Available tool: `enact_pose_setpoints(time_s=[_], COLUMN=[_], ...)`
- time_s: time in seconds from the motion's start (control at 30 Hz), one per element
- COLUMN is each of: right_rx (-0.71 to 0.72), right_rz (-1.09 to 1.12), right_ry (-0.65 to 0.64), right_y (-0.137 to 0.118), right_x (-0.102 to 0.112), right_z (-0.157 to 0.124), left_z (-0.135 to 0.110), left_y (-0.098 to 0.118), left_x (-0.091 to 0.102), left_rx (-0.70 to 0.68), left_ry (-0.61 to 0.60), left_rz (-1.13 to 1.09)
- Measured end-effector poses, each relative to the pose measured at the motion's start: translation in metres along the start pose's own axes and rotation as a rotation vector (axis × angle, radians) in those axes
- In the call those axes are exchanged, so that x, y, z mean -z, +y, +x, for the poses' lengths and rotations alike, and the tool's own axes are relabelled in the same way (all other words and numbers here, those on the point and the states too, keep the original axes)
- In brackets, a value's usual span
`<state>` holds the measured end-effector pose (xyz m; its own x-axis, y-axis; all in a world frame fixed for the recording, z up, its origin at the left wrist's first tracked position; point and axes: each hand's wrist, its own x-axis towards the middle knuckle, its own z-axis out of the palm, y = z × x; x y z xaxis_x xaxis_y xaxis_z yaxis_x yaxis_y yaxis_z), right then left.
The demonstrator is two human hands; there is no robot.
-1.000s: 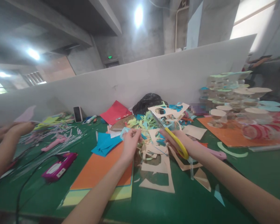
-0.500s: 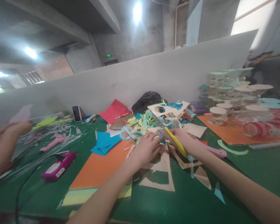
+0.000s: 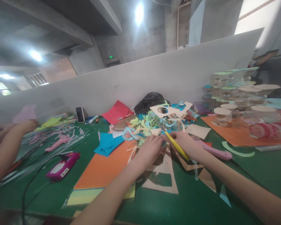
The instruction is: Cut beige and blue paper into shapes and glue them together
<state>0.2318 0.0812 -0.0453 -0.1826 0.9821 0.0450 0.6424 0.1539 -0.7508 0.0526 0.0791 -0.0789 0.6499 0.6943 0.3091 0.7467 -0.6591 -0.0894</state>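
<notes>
My right hand [image 3: 186, 143] is closed around yellow-handled scissors [image 3: 176, 144], whose metal blades point away from me over the scrap pile. Close beside it, my left hand [image 3: 150, 150] has its fingers bent and drawn together, with the fingertips almost meeting the right hand. Whatever lies between those fingertips is hidden. Under and in front of both hands lies beige cut-out paper [image 3: 160, 187] with holes in it. Coloured paper scraps [image 3: 146, 122] are heaped just beyond. A pink corded tool [image 3: 216, 151] lies partly behind my right forearm.
Orange sheets [image 3: 100, 170] and folded blue paper [image 3: 107, 144] lie left of my hands. A magenta device [image 3: 63, 167] with a cable, a phone [image 3: 80, 114] and another person's arm [image 3: 12, 147] are farther left. Stacked clear cups [image 3: 239, 100] stand at right on orange paper [image 3: 224, 131].
The view has shifted slightly, so everything sits a little farther right. The scissors have turned a little in my right hand, and both hands stay close together over the scraps.
</notes>
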Motion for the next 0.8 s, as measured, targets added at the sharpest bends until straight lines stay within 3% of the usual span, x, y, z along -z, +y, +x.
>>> enact_pose_setpoints(time_s=[0.27, 0.5, 0.7, 0.8], right_rx=[-0.064, 0.002, 0.164, 0.181], right_rz=[-0.082, 0.014, -0.501, -0.616], right_ry=[0.008, 0.011, 0.027, 0.005], right_y=[-0.008, -0.009, -0.004, -0.008], right_x=[0.003, -0.010, -0.027, -0.027], right_z=[-0.006, -0.008, -0.007, -0.009], left_z=[-0.009, -0.014, -0.017, -0.017], left_y=[-0.014, -0.030, -0.045, -0.048], left_x=[0.002, 0.021, 0.031, 0.031], left_rx=[0.197, 0.429, 0.495, 0.480], left_ry=[0.167, 0.321, 0.444, 0.490], left_rz=[-0.319, -0.129, 0.070, 0.104])
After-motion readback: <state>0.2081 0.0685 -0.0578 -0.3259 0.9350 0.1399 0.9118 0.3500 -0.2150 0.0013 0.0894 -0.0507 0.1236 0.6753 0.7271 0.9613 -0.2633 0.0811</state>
